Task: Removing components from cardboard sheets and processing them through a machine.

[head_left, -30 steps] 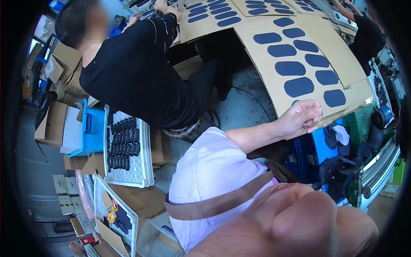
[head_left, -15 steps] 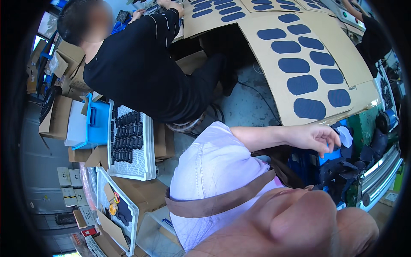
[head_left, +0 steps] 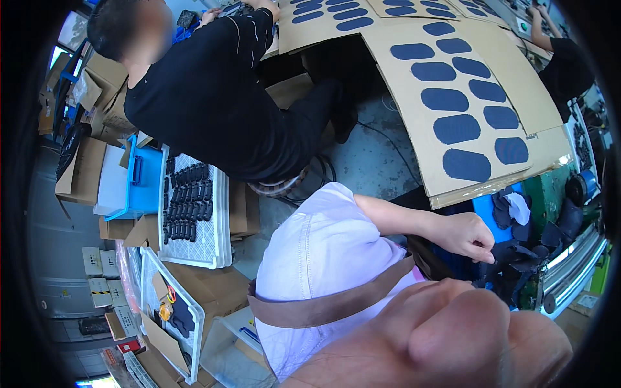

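Observation:
My left hand (head_left: 471, 238) reaches out from a lilac sleeve (head_left: 323, 239) at the middle right. Its fingers are curled in and pressed together, and what they hold, if anything, is hidden. Just beyond the fingertips lies a heap of black, soft-looking pieces (head_left: 514, 258). A pale scrap (head_left: 519, 208) rests on dark pieces beside a bright blue surface (head_left: 491, 216). Further off, the cardboard-covered table (head_left: 446, 189) bears rows of dark blue pads with rounded ends (head_left: 467, 165). My right hand is out of view.
A person in black (head_left: 200, 103) sits at the far left, hands at the table. Another person's arm (head_left: 543, 32) shows at the far right. Behind stand a white tray of black parts (head_left: 220, 226), a blue bin (head_left: 145, 181) and cardboard boxes (head_left: 84, 168). Metal rollers (head_left: 572, 278) lie at right.
My left hand has drawn back and down, away from the pale scrap toward the black heap. Its fingers, looser before, are now curled in.

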The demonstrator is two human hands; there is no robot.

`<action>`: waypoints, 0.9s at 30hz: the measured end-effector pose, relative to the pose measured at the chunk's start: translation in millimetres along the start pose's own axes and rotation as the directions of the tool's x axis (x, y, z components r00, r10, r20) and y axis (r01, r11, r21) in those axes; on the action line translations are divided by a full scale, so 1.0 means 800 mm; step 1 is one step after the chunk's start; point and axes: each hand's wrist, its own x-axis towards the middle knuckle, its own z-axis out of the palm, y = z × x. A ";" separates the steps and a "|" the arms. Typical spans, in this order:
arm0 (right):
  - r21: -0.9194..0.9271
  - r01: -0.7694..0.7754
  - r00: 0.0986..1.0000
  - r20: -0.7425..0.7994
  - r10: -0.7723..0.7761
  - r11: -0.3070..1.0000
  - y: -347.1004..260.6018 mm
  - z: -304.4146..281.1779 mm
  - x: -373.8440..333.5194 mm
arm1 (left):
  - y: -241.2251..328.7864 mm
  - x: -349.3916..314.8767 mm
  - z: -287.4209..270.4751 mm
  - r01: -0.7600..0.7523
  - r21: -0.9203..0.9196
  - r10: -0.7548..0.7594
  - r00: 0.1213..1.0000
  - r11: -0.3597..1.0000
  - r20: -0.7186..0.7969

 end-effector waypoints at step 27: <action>0.152 0.038 0.989 -0.149 -0.015 0.988 0.005 -0.018 -0.007 | 0.021 -0.021 -0.010 0.094 -0.059 -0.103 0.978 0.994 -0.181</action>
